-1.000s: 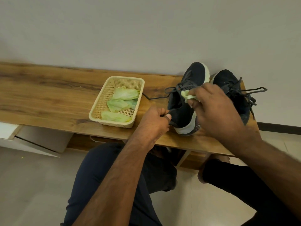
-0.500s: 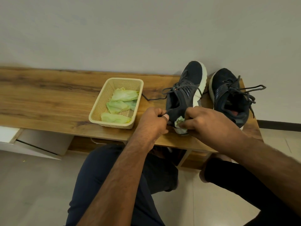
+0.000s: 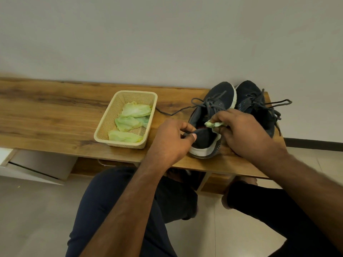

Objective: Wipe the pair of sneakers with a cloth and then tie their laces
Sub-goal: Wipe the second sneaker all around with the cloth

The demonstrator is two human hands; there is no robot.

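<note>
A long wood-grain bench [image 3: 55, 115] runs along a plain pale wall. On it sits a cream perforated plastic basket [image 3: 118, 141] holding folded green cloths [image 3: 133, 112]. Two dark sneakers stand beside it; the left hand [image 3: 172, 140] pinches the nearer sneaker [image 3: 213, 112] at its heel, and the right hand [image 3: 241, 130] grips a crumpled green cloth [image 3: 213, 124] at its collar. The farther sneaker [image 3: 250, 101] stands just alongside, laces loose.

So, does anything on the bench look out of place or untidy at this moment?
Mostly the laces: both sneakers are untied. One lace of the near sneaker trails loose across the bench toward the basket. The far sneaker has loose loops hanging past the bench end. Nothing looks spilled or damaged.
</note>
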